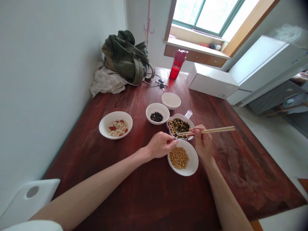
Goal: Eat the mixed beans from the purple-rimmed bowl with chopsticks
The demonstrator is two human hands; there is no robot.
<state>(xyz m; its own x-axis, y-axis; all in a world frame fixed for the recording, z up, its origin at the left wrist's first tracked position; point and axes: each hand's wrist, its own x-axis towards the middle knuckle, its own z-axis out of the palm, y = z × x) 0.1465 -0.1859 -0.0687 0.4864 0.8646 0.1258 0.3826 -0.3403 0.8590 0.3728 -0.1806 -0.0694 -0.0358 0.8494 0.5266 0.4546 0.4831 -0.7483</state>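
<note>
My right hand (203, 142) is closed around a pair of wooden chopsticks (216, 130). Their tips reach into a purple-edged, flower-shaped bowl (167, 127) with a short handle, holding mixed yellow and black beans. Nearer to me stands a white bowl (192, 165) of yellow soybeans (179, 158). My left hand (162, 145) is closed, its fingertips where the rims of these two bowls meet; what they grip, if anything, is hidden. Just beyond it, a white bowl (150, 110) contains black beans (156, 116).
On the left, a white bowl (103, 126) holds pale pieces and reddish nuts. Another white bowl (171, 100) sits farther back. Behind are a green bag (127, 57), keys (162, 85), a red bottle (177, 64) and a white box (211, 80). A wall borders the table's left side.
</note>
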